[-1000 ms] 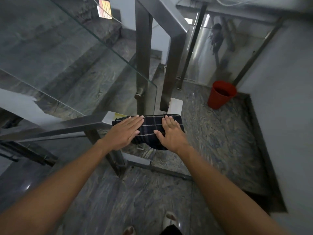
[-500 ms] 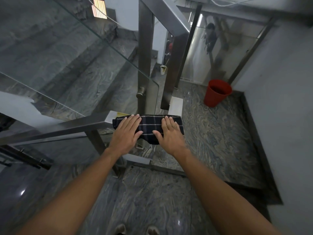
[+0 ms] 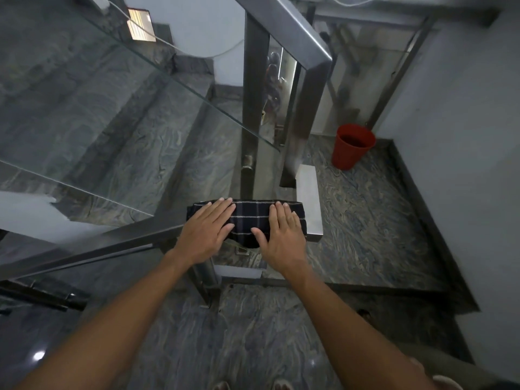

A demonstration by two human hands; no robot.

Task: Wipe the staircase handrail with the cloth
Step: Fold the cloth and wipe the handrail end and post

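Note:
A dark checked cloth (image 3: 250, 218) lies draped over the corner of the square steel handrail (image 3: 118, 243), which runs down to the left. My left hand (image 3: 206, 230) presses flat on the cloth's left part, fingers together and stretched out. My right hand (image 3: 281, 235) presses flat on its right part, thumb spread toward the middle. A fold of the cloth hangs below the rail between the two hands. The bright end section of the rail (image 3: 309, 201) shows just right of the cloth.
A second steel handrail (image 3: 292, 32) rises at the top, on upright posts (image 3: 254, 108). Glass panels (image 3: 112, 108) flank the marble stairs on the left. A red bucket (image 3: 351, 146) stands on the landing by the right wall. My feet show at the bottom edge.
The view has shifted a little and drawn closer. Both hands stay flat on the cloth, which sits slightly further right along the rail toward the corner.

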